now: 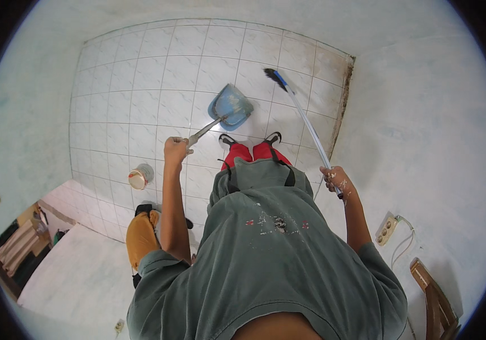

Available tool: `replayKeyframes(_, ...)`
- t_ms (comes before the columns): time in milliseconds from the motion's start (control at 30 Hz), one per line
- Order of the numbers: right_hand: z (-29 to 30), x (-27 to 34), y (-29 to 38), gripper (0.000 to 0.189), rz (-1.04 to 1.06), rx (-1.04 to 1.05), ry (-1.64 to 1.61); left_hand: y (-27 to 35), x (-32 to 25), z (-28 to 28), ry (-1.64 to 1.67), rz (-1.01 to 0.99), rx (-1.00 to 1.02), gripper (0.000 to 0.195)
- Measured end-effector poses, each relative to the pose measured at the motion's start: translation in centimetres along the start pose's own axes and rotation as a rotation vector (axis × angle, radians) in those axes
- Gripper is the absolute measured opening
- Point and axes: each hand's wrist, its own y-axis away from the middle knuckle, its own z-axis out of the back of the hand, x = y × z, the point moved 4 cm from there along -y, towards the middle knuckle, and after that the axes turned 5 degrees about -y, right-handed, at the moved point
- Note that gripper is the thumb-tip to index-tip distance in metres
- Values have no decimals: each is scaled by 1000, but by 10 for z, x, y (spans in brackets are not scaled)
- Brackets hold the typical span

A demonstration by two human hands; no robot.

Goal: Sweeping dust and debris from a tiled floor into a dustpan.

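My left hand grips the long handle of a blue plastic dustpan. Its scuffed pan is in front of my feet, over the white tiled floor. Whether the pan touches the tiles I cannot tell. In my right hand is the upper end of a broom's pale handle, with specks of paint on the fingers. The handle slants away to a blue broom head with black bristles, right of the dustpan and apart from it.
Left of me stand a small paint-stained bucket and a mustard-yellow bag. A power strip hangs on the right wall, above a wooden piece of furniture. Dirt and damage line the floor's right edge. A doorway opens at lower left.
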Motion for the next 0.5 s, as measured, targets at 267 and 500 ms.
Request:
replayKeyframes(267,43,-51,-58,35,65,-303,314,18,-16,-38,-226,-55,-36,26)
replayKeyframes(500,48,-86,-72,31,-44,-253,64,-28,-14,-54,-431,-127,49,28)
